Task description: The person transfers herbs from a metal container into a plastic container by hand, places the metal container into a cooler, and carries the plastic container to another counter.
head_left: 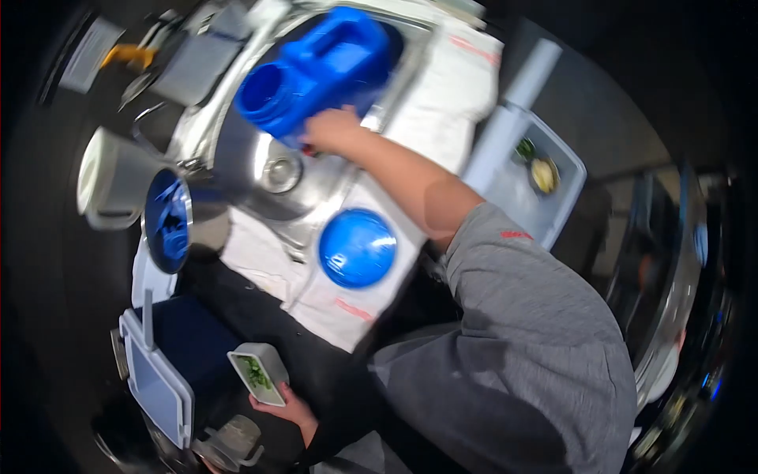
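Note:
My left hand [286, 409] holds a small white rectangular container [272, 365] from below. Chopped green herbs [255, 371] lie inside it, and the container is tilted. My right hand [335, 130] reaches over the metal sink [237, 170], against the lower side of a large blue jug [335, 67]. Its fingers look curled, with a small bit of red at their tips that I cannot identify. The jug lies on its side, wide mouth toward the left. Below the drain [282, 174], a blue round lid or bowl [357, 248] rests on a white towel [339, 312].
A white tub [564, 193] at right holds greens and a small bowl [545, 175]. At left stand a white bucket [114, 178] and a metal pot [167, 221] with blue things inside. A dark blue bin with a pale lid [154, 379] is lower left.

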A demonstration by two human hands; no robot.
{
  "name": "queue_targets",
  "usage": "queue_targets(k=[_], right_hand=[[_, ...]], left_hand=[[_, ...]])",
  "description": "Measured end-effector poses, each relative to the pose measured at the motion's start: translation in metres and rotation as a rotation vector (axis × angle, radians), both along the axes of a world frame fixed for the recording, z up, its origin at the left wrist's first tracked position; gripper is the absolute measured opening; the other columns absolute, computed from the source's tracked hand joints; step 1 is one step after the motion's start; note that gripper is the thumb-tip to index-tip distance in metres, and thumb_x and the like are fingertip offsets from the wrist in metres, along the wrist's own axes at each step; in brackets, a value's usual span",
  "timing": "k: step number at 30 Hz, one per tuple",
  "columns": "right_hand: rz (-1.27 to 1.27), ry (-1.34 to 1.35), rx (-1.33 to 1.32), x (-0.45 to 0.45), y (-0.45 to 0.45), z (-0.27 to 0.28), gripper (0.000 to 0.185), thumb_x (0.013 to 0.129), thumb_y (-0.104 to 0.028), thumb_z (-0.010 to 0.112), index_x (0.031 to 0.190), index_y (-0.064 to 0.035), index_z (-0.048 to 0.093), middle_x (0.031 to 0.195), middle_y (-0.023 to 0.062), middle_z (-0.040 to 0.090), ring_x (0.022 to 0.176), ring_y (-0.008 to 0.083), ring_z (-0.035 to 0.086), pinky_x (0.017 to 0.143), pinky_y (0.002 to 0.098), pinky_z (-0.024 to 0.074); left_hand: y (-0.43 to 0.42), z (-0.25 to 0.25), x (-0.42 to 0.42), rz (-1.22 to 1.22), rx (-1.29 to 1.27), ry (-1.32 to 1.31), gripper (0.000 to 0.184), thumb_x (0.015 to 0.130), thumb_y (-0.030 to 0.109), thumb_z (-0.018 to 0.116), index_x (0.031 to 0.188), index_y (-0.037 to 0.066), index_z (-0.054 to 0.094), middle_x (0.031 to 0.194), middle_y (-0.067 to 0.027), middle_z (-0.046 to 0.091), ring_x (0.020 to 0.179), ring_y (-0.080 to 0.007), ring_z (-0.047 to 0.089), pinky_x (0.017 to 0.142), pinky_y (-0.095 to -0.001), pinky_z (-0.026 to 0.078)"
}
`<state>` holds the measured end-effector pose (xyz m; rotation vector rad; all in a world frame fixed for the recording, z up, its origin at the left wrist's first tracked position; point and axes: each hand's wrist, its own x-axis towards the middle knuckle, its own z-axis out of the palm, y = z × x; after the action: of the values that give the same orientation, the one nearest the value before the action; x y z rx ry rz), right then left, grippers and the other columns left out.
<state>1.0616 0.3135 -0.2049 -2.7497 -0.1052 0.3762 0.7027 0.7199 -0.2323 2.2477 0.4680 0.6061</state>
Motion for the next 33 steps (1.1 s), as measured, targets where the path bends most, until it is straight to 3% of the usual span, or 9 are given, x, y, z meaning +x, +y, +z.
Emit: queue_targets(k=[4, 6, 9, 13, 16, 22, 25, 30, 33], right_hand=[[-0.232, -0.903, 0.501, -0.158, -0.015, 0.054, 0.014, 0.086, -0.023, 0.057, 0.086, -0.0098, 0.061, 0.08, 0.0092, 0.063, 0.081, 0.0282, 0.061, 0.07, 0.0438, 0.0422], [-0.344, -0.9, 0.596, -0.25, -0.039, 0.054, 0.008, 0.084, -0.017, 0.058, 0.084, -0.0089, 0.059, 0.071, 0.0078, 0.06, 0.069, 0.0272, 0.059, 0.065, 0.0388, 0.0421], [-0.334, -0.693, 0.497, -0.384, -0.06, -0.005, 0.008, 0.082, -0.015, 0.06, 0.079, -0.0094, 0.056, 0.062, 0.0073, 0.052, 0.059, 0.0294, 0.053, 0.061, 0.0395, 0.0407], [-0.524, 0.214, 0.391, -0.542, -0.078, -0.129, 0.021, 0.084, -0.027, 0.055, 0.087, -0.0073, 0.064, 0.078, 0.0176, 0.064, 0.078, 0.0367, 0.062, 0.069, 0.0469, 0.0486], [-0.873, 0.154, 0.388, -0.611, -0.114, -0.229, 0.023, 0.085, -0.023, 0.054, 0.089, -0.0041, 0.066, 0.078, 0.0188, 0.065, 0.075, 0.0362, 0.063, 0.068, 0.0433, 0.0495], [-1.503, -0.079, 0.518, -0.57, -0.219, -0.404, 0.025, 0.085, -0.022, 0.055, 0.085, -0.0005, 0.068, 0.076, 0.0183, 0.066, 0.073, 0.0332, 0.065, 0.066, 0.038, 0.05], [-1.306, -0.054, 0.354, -0.536, -0.253, -0.501, 0.027, 0.084, -0.023, 0.057, 0.091, 0.0017, 0.067, 0.088, 0.0198, 0.067, 0.083, 0.0356, 0.064, 0.075, 0.0401, 0.0503], [-1.565, 0.461, 0.35, -0.493, -0.263, -0.616, 0.059, 0.08, -0.032, 0.066, 0.121, 0.0053, 0.046, 0.118, 0.0236, 0.056, 0.11, 0.0388, 0.054, 0.093, 0.0434, 0.0448], [-1.695, 0.346, 0.243, -0.477, -0.267, -0.647, 0.056, 0.082, -0.03, 0.066, 0.121, 0.0027, 0.043, 0.118, 0.021, 0.054, 0.114, 0.0385, 0.051, 0.094, 0.0447, 0.0437]], left_hand=[[0.008, -0.007, -0.005, -0.246, 0.104, -0.133, 0.084, 0.077, 0.031, 0.076, 0.134, -0.001, 0.025, 0.127, -0.0208, 0.036, 0.116, -0.0318, 0.043, 0.096, -0.043, 0.038], [-0.01, 0.004, -0.004, -0.324, 0.013, -0.112, 0.089, 0.074, 0.035, 0.078, 0.135, 0.0, 0.024, 0.128, -0.0197, 0.036, 0.117, -0.0321, 0.043, 0.098, -0.0435, 0.037], [-0.072, 0.033, 0.006, -0.636, 0.019, -0.205, 0.093, 0.072, 0.038, 0.078, 0.136, -0.001, 0.024, 0.131, -0.0193, 0.036, 0.12, -0.0315, 0.041, 0.101, -0.0438, 0.033], [-0.122, 0.021, 0.02, -0.951, -0.074, 0.006, 0.094, 0.066, 0.033, 0.084, 0.133, 0.001, 0.026, 0.128, -0.0174, 0.041, 0.117, -0.0291, 0.046, 0.099, -0.0418, 0.037], [-0.165, 0.005, 0.039, -1.148, -0.038, 0.024, 0.09, 0.065, 0.027, 0.085, 0.13, 0.001, 0.028, 0.126, -0.0164, 0.042, 0.116, -0.0279, 0.047, 0.098, -0.0414, 0.038], [-0.189, -0.001, 0.067, -0.838, 0.279, -0.043, 0.095, 0.072, 0.057, 0.072, 0.134, 0.0, 0.028, 0.132, -0.0196, 0.038, 0.118, -0.0324, 0.043, 0.101, -0.044, 0.036], [-0.169, -0.004, 0.053, -0.721, 0.383, -0.147, 0.068, 0.091, 0.04, 0.056, 0.137, -0.001, 0.028, 0.137, -0.0212, 0.034, 0.121, -0.0296, 0.041, 0.099, -0.0446, 0.038], [-0.193, -0.026, 0.042, -0.474, 0.554, -0.084, 0.066, 0.092, 0.039, 0.055, 0.137, -0.001, 0.029, 0.136, -0.0215, 0.035, 0.12, -0.0294, 0.042, 0.099, -0.0442, 0.039], [-0.206, -0.037, 0.035, -0.386, 0.599, -0.034, 0.065, 0.092, 0.039, 0.054, 0.137, -0.002, 0.03, 0.136, -0.0216, 0.036, 0.119, -0.0293, 0.043, 0.099, -0.0439, 0.039]])
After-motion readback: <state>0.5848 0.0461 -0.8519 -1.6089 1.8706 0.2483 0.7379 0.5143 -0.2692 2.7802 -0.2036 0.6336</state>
